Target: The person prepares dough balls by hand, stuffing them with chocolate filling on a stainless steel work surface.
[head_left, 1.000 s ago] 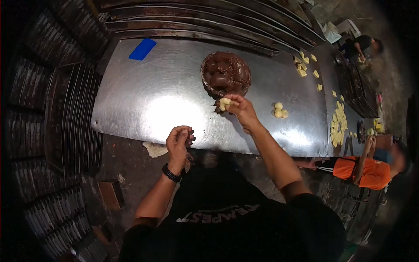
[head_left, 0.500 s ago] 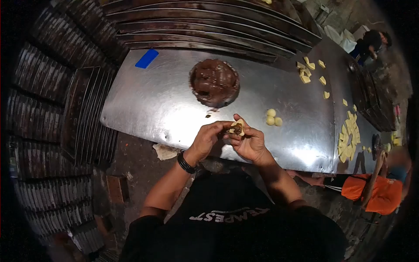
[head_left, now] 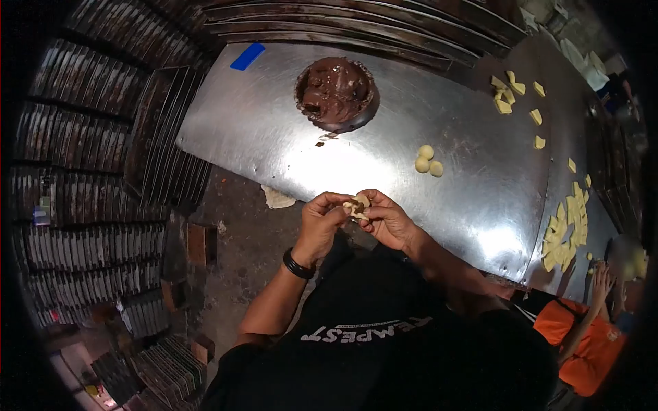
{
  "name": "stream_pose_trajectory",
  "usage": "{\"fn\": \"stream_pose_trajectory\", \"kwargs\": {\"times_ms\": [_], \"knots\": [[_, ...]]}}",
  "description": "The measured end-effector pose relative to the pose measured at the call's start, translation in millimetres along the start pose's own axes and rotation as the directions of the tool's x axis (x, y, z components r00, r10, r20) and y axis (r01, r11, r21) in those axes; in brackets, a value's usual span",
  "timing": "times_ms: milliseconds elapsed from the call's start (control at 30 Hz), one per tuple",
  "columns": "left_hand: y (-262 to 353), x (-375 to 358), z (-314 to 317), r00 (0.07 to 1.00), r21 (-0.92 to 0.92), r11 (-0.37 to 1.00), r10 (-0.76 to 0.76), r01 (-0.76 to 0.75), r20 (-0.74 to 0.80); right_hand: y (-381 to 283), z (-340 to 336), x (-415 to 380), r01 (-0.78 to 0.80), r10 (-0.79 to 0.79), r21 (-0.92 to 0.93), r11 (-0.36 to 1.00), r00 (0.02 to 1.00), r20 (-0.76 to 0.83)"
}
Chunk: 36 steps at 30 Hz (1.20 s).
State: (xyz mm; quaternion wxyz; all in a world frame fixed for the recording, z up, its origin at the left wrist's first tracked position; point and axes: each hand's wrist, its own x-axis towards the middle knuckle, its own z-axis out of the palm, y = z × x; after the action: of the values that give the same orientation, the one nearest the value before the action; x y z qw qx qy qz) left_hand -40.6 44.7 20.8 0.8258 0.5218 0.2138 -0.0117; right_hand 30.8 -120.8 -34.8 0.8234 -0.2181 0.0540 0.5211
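Between my hands, at the near edge of the metal table point(head_left: 404, 103), is a small piece of pale dough point(head_left: 361, 200) with dark brown filling showing in it. My left hand point(head_left: 321, 225), with black bands at the wrist, pinches one side of the dough. The other side is held in the fingers of my right hand point(head_left: 389, 223). Beyond them stands a round bowl of thick brown filling point(head_left: 334, 89), with a small dark smear near it. Three dough balls point(head_left: 425, 163) sit close together to the right.
A blue flat object point(head_left: 247, 56) lies at the table's far left. Dark trays point(head_left: 356, 29) line the back, and racks of trays point(head_left: 82, 185) fill the left. Cut dough pieces point(head_left: 569, 226) lie on the right, near a person in orange point(head_left: 582, 342).
My view has turned and shifted, so the table sits higher in it. My left fingers now pinch the dough's edge, and less filling shows.
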Motion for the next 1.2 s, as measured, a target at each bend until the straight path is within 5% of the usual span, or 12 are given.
{"fn": "stream_pose_trajectory", "kwargs": {"times_ms": [100, 167, 200, 267, 333, 533, 567, 833, 967, 1067, 1200], "knots": [[1, 1, -25, 0.990, -0.344, 0.928, -0.132, 0.140, 0.046, -7, 6, -3, -0.050, 0.045, -0.053, 0.997, 0.995, -0.093], [-5, 3, -37, 0.995, -0.268, 0.959, -0.101, 0.095, -0.012, -13, 23, -3, -0.063, 0.046, -0.061, 0.996, 0.967, -0.252], [-7, 4, -43, 0.995, -0.229, 0.970, -0.086, 0.075, -0.040, -11, 30, 2, -0.052, -0.017, -0.215, 0.975, 0.951, -0.308], [-8, 8, -52, 0.982, 0.249, 0.950, 0.186, -0.187, 0.028, -6, 43, 14, -0.065, -0.161, -0.505, 0.861, 0.907, -0.389], [8, 11, -47, 0.853, 0.541, 0.671, 0.481, -0.508, 0.204, 0, 53, 29, 0.037, -0.329, -0.837, 0.545, 0.928, -0.173], [36, 26, -79, 0.724, 0.634, 0.409, 0.578, -0.656, 0.377, 0, 88, 68, 0.285, -0.454, -0.937, -0.203, 0.820, 0.348], [38, 30, -85, 0.700, 0.646, 0.350, 0.575, -0.678, 0.424, 2, 90, 71, 0.223, -0.471, -0.963, -0.149, 0.840, 0.268], [43, 41, -94, 0.858, 0.517, 0.685, 0.403, -0.513, 0.318, 8, 66, 65, 0.054, -0.688, -0.950, 0.306, 0.702, -0.182], [33, 41, -60, 0.859, 0.425, 0.746, 0.433, -0.512, 0.275, 9, 69, 60, 0.174, -0.837, -0.982, 0.071, 0.547, 0.036], [19, 39, -27, 0.782, 0.434, 0.652, 0.548, -0.622, 0.298, 8, 72, 55, 0.322, -0.859, -0.944, -0.069, 0.462, 0.220], [3, 24, 24, 0.704, 0.523, 0.508, 0.648, -0.684, 0.291, -10, 43, 32, 0.289, -0.847, -0.923, -0.255, 0.394, 0.357]]}}
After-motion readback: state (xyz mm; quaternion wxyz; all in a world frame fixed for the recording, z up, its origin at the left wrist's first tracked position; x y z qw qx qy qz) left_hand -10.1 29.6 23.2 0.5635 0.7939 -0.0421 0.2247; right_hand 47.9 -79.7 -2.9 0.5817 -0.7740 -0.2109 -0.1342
